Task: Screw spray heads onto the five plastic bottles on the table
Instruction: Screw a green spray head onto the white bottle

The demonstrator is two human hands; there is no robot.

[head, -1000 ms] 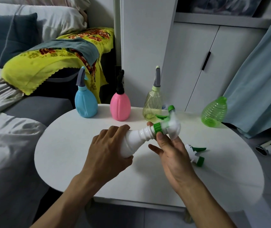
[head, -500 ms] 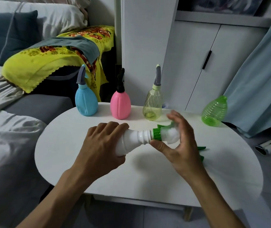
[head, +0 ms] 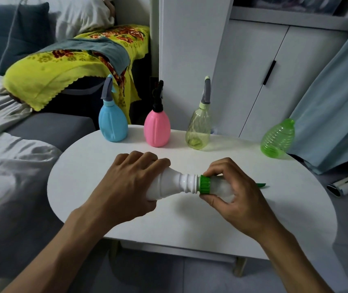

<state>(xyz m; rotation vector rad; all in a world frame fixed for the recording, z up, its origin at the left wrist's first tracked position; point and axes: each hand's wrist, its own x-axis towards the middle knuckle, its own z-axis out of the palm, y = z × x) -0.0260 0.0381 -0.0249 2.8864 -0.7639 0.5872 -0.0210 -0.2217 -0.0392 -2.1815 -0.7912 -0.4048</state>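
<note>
A white bottle (head: pixel 170 185) lies sideways above the white oval table (head: pixel 190 220), its body gripped by my left hand (head: pixel 126 187). My right hand (head: pixel 232 193) wraps the white spray head with the green collar (head: pixel 204 184) at the bottle's neck. Along the table's far edge stand a blue bottle (head: pixel 113 124), a pink bottle (head: pixel 157 129) and a clear yellowish bottle (head: pixel 198 129), each with a spray head on. A green ribbed bottle (head: pixel 277 139) stands at the far right without a head. A green trigger tip (head: pixel 261 184) of a loose spray head shows behind my right hand.
A grey sofa with a yellow floral cloth (head: pixel 73 64) lies to the left. White cabinets (head: pixel 253 70) stand behind the table, a pale blue curtain (head: pixel 333 98) hangs at the right, and a lint roller (head: pixel 346 183) lies on the floor.
My right hand has turned around the spray head and now covers it, with the nozzle hidden. The bottle has dropped to a more level pose. The loose spray head is mostly hidden.
</note>
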